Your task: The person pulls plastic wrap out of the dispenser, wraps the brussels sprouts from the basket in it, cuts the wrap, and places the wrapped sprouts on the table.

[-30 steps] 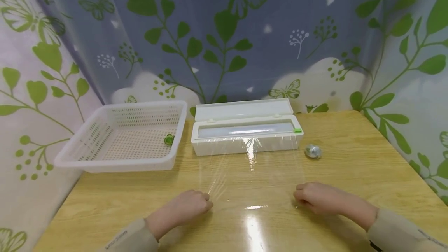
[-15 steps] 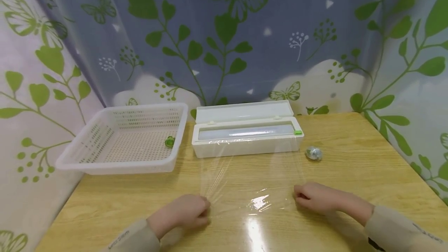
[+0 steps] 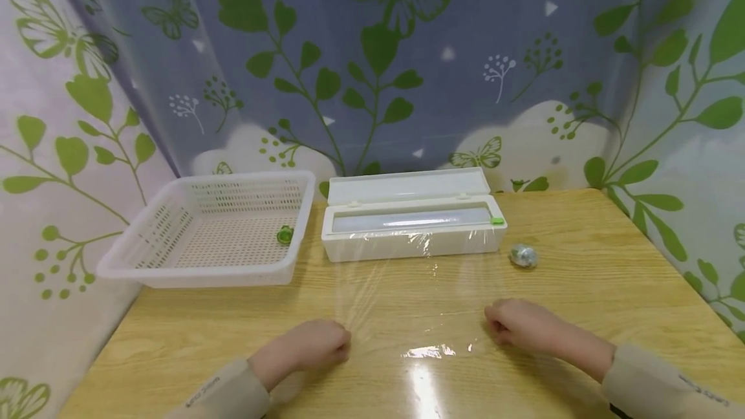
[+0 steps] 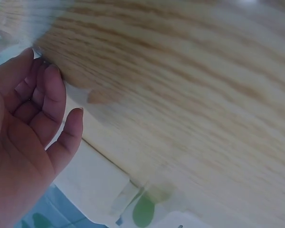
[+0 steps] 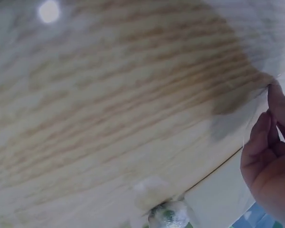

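Observation:
A sheet of clear plastic wrap (image 3: 419,315) stretches toward me from a long white dispenser box (image 3: 407,247) whose lid stands up at the back. My left hand (image 3: 308,344) pinches the sheet's near left corner between thumb and fingers; the left wrist view shows that hand (image 4: 33,109) with its little finger held apart. At the near right corner my right hand (image 3: 524,325) pinches the film, and in the right wrist view its thumb and fingertips (image 5: 273,95) meet at the film's edge. A small green cutter slider (image 3: 496,220) sits at the box's right end.
Right of the box lies a small film-wrapped ball (image 3: 523,255), greenish inside. A white perforated basket (image 3: 215,271) stands at the left with a small green item (image 3: 285,235) in it. The wooden table (image 3: 582,244) ends at a leaf-patterned curtain (image 3: 442,83).
Both hands keep hold of the film and shift only slightly. The left hand's fingers have closed up a little, and the glare and creases on the sheet have changed.

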